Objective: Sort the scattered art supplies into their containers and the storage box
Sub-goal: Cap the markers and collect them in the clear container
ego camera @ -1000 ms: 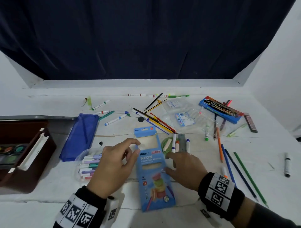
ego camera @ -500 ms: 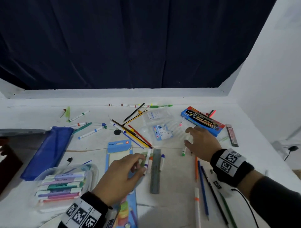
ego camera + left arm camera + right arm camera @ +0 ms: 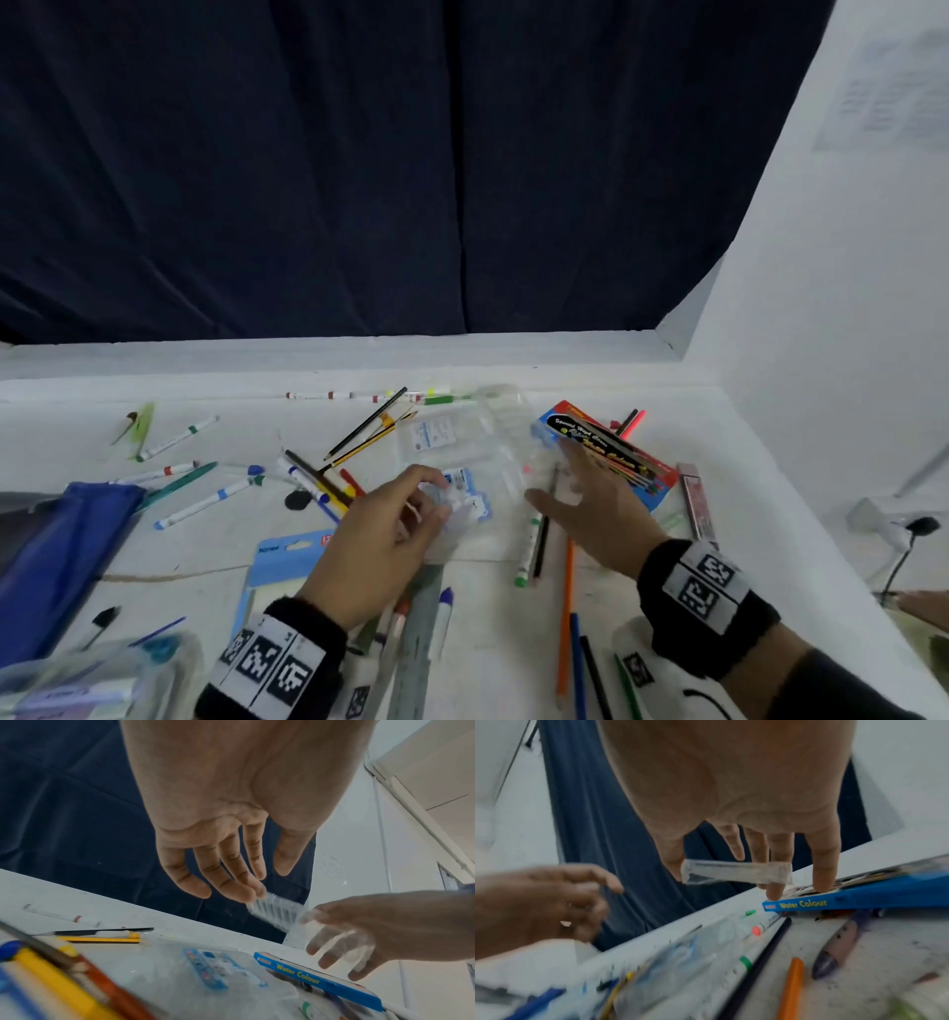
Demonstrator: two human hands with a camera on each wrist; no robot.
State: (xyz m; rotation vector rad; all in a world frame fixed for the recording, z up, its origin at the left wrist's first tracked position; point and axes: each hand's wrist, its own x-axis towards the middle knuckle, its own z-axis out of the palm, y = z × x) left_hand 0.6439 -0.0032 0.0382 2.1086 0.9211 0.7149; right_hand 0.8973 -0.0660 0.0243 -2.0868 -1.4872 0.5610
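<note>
A white table (image 3: 667, 390) runs back to a low ledge under a dark blue curtain (image 3: 359, 180), with a white wall closing it in past the right hand. Far left of the left hand, a blue fabric pouch (image 3: 56, 560) is cut off by the picture's edge, and a clear tub of markers (image 3: 87, 683) sits half out of view at the near corner. Loose markers and pencils (image 3: 205, 501) litter the table between the pouch and the left hand, with bare patches of table among them. A light blue pencil card (image 3: 287, 557) lies partly under the left wrist.

The left hand (image 3: 380, 539) hovers with fingers loosely curled, its fingertips (image 3: 246, 892) at the edge of a clear plastic pack (image 3: 462, 452); blur hides whether they pinch it. The pack lies between both hands and is hard to outline against the white table.

The right hand (image 3: 590, 503) is spread, its fingers straight. In the right wrist view a clear plastic flap (image 3: 736, 872) stands across the thumb and fingers, but I cannot tell if it is held. Its outer fingertips (image 3: 822, 884) rest on the blue Water Colour box (image 3: 606, 452), which is just beyond the hand. An orange pencil (image 3: 565, 616) and other pencils lie near the right wrist. Beyond the box, a dark red case (image 3: 696, 501) lies near the table's right edge.
</note>
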